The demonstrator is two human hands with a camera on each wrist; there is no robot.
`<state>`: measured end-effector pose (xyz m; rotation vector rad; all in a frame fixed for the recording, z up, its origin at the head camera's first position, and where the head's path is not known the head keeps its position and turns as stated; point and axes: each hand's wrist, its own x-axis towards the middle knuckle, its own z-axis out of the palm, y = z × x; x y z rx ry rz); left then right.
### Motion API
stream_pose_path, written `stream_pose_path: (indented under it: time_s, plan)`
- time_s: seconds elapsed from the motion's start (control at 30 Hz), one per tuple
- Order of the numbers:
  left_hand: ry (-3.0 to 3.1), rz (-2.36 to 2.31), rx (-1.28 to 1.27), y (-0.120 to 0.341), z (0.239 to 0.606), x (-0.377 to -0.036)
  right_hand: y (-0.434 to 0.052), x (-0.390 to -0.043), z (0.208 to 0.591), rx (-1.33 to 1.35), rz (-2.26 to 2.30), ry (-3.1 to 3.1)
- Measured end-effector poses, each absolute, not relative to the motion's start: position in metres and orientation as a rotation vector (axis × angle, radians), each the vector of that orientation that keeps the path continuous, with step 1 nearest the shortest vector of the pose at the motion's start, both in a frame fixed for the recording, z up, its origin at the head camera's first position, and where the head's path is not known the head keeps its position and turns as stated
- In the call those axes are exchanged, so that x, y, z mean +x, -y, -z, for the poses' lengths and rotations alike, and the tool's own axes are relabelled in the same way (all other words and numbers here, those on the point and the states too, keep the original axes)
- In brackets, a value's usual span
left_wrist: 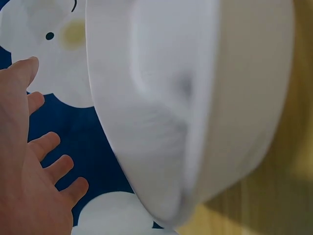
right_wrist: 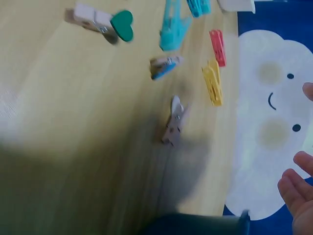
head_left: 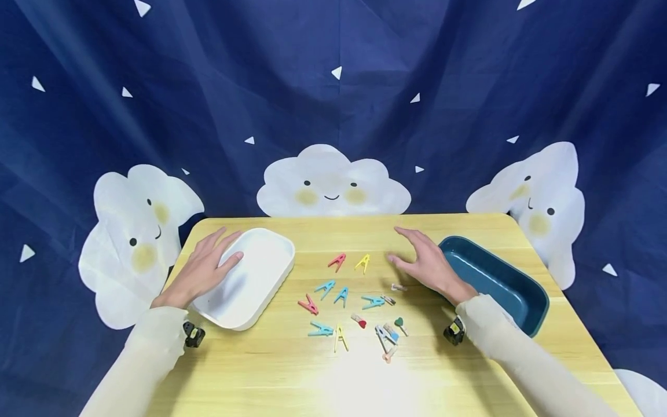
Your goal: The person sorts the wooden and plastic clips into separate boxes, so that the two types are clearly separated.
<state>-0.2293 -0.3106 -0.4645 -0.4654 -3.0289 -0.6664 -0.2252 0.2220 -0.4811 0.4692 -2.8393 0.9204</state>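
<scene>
My left hand (head_left: pixel 200 272) is held over the left side of a white tray (head_left: pixel 260 269), its fingers spread and holding nothing. Out to the right, my right hand (head_left: pixel 429 265) hovers beside a dark teal tray (head_left: pixel 495 281), fingers loosely extended and nothing in them. Between the trays lie scattered plastic clothespins, among them a pink one (head_left: pixel 308 304), a yellow one (head_left: pixel 341 338) and a blue one (head_left: pixel 341 296). Small wooden clothespins are mixed in; one bears a green heart (right_wrist: pixel 122 25) and another a red heart (head_left: pixel 362 324). A plain-looking small wooden clothespin (right_wrist: pixel 174 122) lies nearest my right hand.
The light wooden table (head_left: pixel 281 370) has rounded far corners. Behind it hangs a dark blue curtain (head_left: pixel 292 75) with white clouds and triangles. Both trays stand toward the table's sides, and a camera is strapped to each wrist.
</scene>
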Motion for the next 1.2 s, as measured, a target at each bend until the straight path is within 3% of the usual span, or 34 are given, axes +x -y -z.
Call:
stream_pose_path:
  time_s: [1.2]
  plan:
    - [2.856,0.839,-0.476,0.351,0.514,-0.160,-0.214,-0.166,0.539,0.645,-1.017,2.764]
